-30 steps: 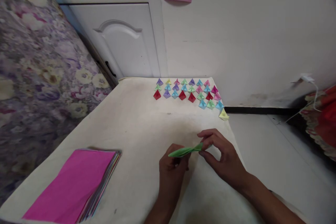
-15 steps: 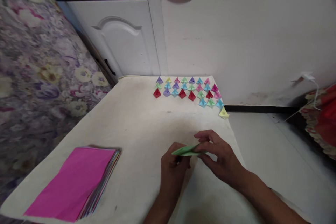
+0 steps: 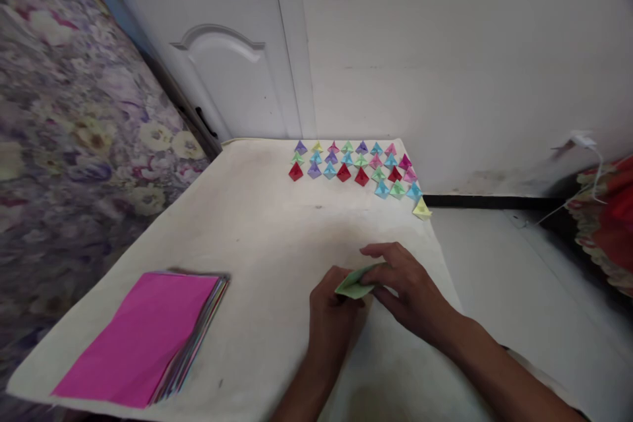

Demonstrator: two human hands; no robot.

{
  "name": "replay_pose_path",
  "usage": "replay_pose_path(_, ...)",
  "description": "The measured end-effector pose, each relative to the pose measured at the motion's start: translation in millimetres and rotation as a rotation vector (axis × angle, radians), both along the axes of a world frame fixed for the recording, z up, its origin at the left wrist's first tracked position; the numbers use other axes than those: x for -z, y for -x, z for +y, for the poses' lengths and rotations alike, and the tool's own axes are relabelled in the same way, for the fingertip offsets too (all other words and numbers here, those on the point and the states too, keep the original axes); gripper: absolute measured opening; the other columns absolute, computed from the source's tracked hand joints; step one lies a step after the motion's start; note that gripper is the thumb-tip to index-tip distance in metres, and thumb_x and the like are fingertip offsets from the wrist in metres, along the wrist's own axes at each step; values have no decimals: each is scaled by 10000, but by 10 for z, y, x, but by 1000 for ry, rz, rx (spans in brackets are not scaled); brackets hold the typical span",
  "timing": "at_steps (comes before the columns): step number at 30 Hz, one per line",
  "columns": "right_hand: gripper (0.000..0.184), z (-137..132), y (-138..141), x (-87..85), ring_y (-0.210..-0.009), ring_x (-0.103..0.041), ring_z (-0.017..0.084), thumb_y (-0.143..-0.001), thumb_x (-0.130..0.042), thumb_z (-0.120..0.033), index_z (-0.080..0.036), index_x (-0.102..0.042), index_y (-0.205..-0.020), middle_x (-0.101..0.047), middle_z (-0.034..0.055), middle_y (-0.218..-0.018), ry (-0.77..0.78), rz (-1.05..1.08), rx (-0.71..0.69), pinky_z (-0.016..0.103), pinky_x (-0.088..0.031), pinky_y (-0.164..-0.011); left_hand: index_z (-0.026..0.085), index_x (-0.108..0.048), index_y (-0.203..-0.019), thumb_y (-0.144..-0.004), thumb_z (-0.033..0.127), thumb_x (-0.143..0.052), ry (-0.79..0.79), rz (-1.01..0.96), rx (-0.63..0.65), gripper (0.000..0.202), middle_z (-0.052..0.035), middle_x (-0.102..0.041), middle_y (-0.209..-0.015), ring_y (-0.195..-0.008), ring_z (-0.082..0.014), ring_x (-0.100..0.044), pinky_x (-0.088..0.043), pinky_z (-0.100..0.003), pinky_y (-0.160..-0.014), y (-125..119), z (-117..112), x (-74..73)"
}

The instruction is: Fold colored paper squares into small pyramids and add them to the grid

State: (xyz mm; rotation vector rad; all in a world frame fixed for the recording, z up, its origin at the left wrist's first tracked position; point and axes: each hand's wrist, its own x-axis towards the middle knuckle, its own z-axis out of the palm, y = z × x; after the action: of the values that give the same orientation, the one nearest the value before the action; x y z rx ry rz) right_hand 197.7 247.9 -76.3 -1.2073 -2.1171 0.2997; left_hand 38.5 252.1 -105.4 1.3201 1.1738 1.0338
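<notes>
Between my hands, above the near right part of the table, is a small folded piece of green paper (image 3: pixel 355 287). My left hand (image 3: pixel 331 310) grips its left end from below, with the fingertips partly hidden. At the right end, my right hand (image 3: pixel 413 287) pinches it, a finger pressed into the fold and the index finger raised. Toward the table's far right edge stand rows of small folded paper pieces in several colours, among them a red one (image 3: pixel 295 172) and a yellow one (image 3: pixel 422 210) at the near end.
A stack of coloured paper with a magenta sheet (image 3: pixel 138 336) on top lies at the table's left. The pale table cover (image 3: pixel 247 224) reaches the wall and a white cabinet (image 3: pixel 222 72). A floral curtain (image 3: pixel 99 119) hangs at left. A plugged-in charger (image 3: pixel 583 140) is on the right wall.
The green paper has turned and tilted, so more of its face shows. Both hands have come slightly closer together, the left shifting right. The view has tipped a little.
</notes>
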Motion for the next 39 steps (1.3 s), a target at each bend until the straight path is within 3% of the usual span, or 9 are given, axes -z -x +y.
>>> replay_pose_path(5,235,18,-7,24,-1056,-522,250,-782,-555,-73,-252,-648,-902,-571,79,-1150,-13,-63,42,462,-452,-830,184,-609,-751,-702,73,-479,-12,60,37,177,20,-560,-659,-622,-130,-527,-399,-223,-571,2,27,-25)
replay_pose_path(9,233,32,-24,14,-1097,-509,246,-785,-534,-54,-241,-643,-871,-575,82,-1150,-10,-80,-1,475,-431,-871,180,-629,-765,-662,38,-431,-34,61,143,264,0,-592,-727,-685,-138,-535,-406,-229,-613,66,65,-85)
replay_pose_path(14,220,33,-41,-21,-1145,-488,242,-822,-501,-83,-237,-653,-863,-535,86,-1226,-6,-138,-41,557,-330,-974,165,-664,-844,-668,65,-396,150,-43,329,336,-24,-618,-698,-619,-141,-550,-433,-233,-556,184,136,-148)
replay_pose_path(18,246,17,-38,-30,-1179,-463,240,-842,-477,-96,-255,-662,-858,-501,65,-1275,53,-166,-66,586,-275,-1006,174,-665,-943,-728,120,-438,233,-89,385,317,-52,-658,-778,-706,-166,-616,-449,-229,-560,258,183,-194)
replay_pose_path(21,280,3,-36,-37,-1235,-406,250,-822,-476,-60,-267,-661,-860,-460,44,-1325,88,-183,-101,591,-259,-1018,179,-662,-935,-825,307,-466,305,-97,393,260,-63,-676,-785,-696,-176,-642,-461,-241,-559,299,193,-223)
replay_pose_path(25,281,-23,-22,-47,-1297,-322,257,-820,-484,-55,-270,-664,-838,-406,20,-1378,123,-205,-149,586,-224,-1039,152,-673,-848,-854,467,-418,332,-38,411,405,-71,-671,-709,-665,-183,-643,-467,-253,-552,315,174,-223)
replay_pose_path(33,235,-43,26,-28,-1306,-311,264,-820,-495,-51,-227,-649,-825,-391,44,-1395,133,-251,-223,574,-237,-1047,160,-585,-645,-749,272,-563,302,1,384,154,35,-516,-549,-481,-95,-464,-348,-203,-468,259,139,-56)
replay_pose_path(39,207,-66,16,-44,-1343,-228,273,-822,-508,-72,-220,-651,-803,-314,14,-1448,128,-195,-217,542,-266,-1050,160,-572,-623,-713,212,-538,147,207,256,110,43,-484,-560,-524,-99,-418,-273,-204,-480,308,167,19)
